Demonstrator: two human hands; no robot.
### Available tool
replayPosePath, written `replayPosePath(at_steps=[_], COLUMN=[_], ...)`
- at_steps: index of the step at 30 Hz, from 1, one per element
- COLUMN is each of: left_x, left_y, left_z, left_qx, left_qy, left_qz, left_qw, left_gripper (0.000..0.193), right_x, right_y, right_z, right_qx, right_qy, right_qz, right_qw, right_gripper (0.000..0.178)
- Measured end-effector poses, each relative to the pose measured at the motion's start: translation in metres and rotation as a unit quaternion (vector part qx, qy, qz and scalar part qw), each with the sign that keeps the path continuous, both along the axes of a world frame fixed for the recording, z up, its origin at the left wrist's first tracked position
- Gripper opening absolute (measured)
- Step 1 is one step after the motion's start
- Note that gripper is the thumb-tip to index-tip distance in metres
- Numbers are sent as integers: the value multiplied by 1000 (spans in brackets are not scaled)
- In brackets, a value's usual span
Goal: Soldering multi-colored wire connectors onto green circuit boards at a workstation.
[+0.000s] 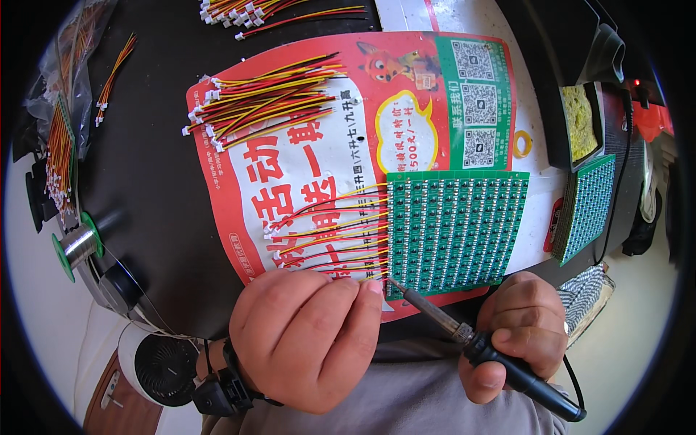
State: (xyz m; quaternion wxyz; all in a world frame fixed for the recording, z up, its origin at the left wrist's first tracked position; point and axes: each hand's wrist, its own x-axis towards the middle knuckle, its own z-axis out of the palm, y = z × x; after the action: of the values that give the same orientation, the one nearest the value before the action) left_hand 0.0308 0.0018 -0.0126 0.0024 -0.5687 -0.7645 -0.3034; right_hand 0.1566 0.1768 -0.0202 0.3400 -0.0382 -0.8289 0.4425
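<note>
My right hand is wrapped round the dark handle of a soldering iron. The iron's tip meets the lower left corner of a green circuit board panel covered in rows of small parts. With fingers pinched together, my left hand sits at that corner, on the lowest wires; the fingertips partly hide what is between them. Several red, yellow and black wires with white connectors run left from the panel's left edge. Above them lies a loose bundle of connector wires.
A printed red and white sheet lies under the panel on the dark table. A solder spool stands left. More wires lie at the back. At right are a yellow sponge, stacked green panels and a yellow ring.
</note>
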Motion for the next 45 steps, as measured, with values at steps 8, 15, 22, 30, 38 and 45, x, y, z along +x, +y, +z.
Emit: replayPosePath(at_steps=[8,15,22,30,38,45], left_x=[1,1,3,1,-67,-89], left_y=[0,0,1,-4,-10,-11], left_z=[1,-1,-1,10,46,-2], left_qx=[-2,0,0,-1,-40,-39], left_qy=[4,7,4,-8,68,-42], left_qz=[5,4,10,31,285,305], left_qw=[1000,1000,1000,999,955,951], left_gripper=[24,24,26,30,19,14], right_x=[2,1,1,24,25,21], right_y=[2,-4,-4,20,27,26], right_z=[1,0,-1,5,4,1], right_qx=[-6,-21,-16,-23,-3,-9], right_qy=[11,5,16,-29,-36,-21], right_qz=[-16,-29,-35,68,82,92], right_qw=[1000,999,999,997,996,996], right_gripper=[35,35,36,39,33,31])
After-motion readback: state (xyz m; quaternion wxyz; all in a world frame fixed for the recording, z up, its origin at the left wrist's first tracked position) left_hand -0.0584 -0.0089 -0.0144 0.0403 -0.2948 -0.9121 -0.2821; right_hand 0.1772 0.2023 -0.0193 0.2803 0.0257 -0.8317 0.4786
